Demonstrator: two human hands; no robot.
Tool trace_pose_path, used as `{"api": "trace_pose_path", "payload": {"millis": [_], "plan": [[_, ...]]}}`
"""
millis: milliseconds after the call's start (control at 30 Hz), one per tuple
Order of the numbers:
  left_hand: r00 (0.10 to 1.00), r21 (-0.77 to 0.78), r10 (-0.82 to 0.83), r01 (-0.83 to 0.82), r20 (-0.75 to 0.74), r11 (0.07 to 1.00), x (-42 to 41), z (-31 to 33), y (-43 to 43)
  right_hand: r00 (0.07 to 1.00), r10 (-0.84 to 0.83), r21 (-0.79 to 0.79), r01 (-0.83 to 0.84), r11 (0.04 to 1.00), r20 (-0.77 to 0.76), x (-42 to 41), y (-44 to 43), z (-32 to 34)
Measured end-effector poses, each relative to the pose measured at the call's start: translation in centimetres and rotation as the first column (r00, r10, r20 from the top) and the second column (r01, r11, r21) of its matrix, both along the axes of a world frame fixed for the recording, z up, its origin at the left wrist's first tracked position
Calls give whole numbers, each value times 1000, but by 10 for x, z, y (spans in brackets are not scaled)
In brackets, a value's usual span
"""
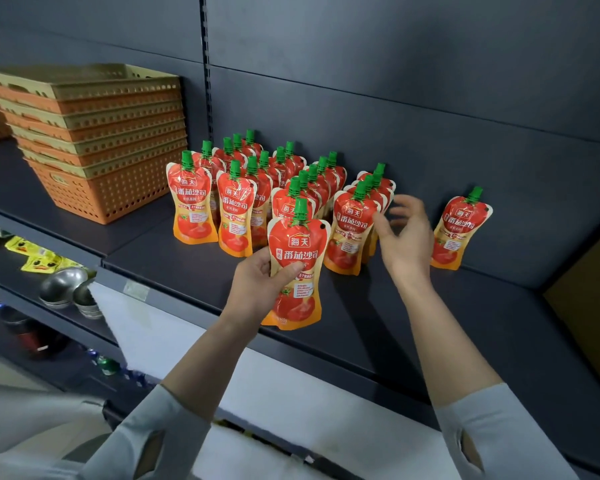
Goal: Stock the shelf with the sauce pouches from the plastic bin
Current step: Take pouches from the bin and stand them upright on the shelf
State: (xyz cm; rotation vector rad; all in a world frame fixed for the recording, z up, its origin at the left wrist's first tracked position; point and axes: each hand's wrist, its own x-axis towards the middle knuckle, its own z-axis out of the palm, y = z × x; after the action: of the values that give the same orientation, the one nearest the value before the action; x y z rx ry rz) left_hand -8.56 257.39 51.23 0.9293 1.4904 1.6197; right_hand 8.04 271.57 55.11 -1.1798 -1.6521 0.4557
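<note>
A: We're starting far left, where the baskets (94,140) are sitting nested in one stack on the shelf (361,327), tucked aside from the stocking.

B: Below the shelf lip we're seeing a white shape (174,327). It may be the bin, but it's too blurred for us to call.

A: Moving right, the rows (274,178) of pouches are standing upright, green caps up and labels out, running back toward the wall. We're reading that as facing for shoppers.

B: Now the left hand (257,282) is gripping a pouch (297,261) low on its side, thumb across the front, holding it upright over the shelf's front.

A: Label forward too, so we're guessing it's going in to match. The row right behind it is stopping short of its neighbours, and we're judging that gap to be the slot.

B: The right hand (404,233) is hovering with fingers loosely spread, holding nothing, just beside the front pouch of the last row. We can't tell whether it's touching.

A: We're thinking it's there to steady that row. And far right, a lone pouch (461,230) is standing apart near the wall, perhaps starting a new row.
</note>
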Motion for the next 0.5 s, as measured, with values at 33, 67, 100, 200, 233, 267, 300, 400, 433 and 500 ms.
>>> {"api": "trace_pose_path", "payload": {"millis": [33, 67, 100, 200, 233, 267, 300, 400, 433, 500], "plan": [[1000, -1, -17, 17, -2, 1000, 3, 0, 2, 995, 85, 25, -87, 996, 54, 0, -9, 8], [999, -2, -35, 35, -5, 999, 5, -1, 4, 974, 197, 6, -199, 980, 107, -1, -18, 16], [998, 1, -56, 56, -7, 998, 9, -1, 6, 938, 317, -46, -314, 948, 143, -2, -26, 22], [994, 28, -106, 106, 4, 994, 19, -2, 13, 817, 567, -223, -536, 814, 107, -6, -38, 28], [993, 38, -121, 121, 5, 992, 22, -2, 15, 802, 592, -264, -555, 789, 85, -6, -38, 26], [991, 43, -134, 134, 1, 990, 24, -4, 17, 801, 594, -289, -553, 781, 72, -5, -37, 25], [989, 46, -149, 149, 0, 988, 26, -5, 19, 810, 582, -297, -539, 788, 75, -3, -35, 23], [979, 47, -206, 206, -5, 977, 27, -13, 26, 843, 526, -291, -479, 828, 109, 2, -30, 19], [976, 31, -214, 215, -36, 976, 25, -18, 28, 859, 497, -287, -449, 846, 121, 4, -27, 18], [966, -25, -218, 217, -140, 976, 21, -28, 31, 895, 418, -254, -372, 893, 157, 6, -20, 17]]}}
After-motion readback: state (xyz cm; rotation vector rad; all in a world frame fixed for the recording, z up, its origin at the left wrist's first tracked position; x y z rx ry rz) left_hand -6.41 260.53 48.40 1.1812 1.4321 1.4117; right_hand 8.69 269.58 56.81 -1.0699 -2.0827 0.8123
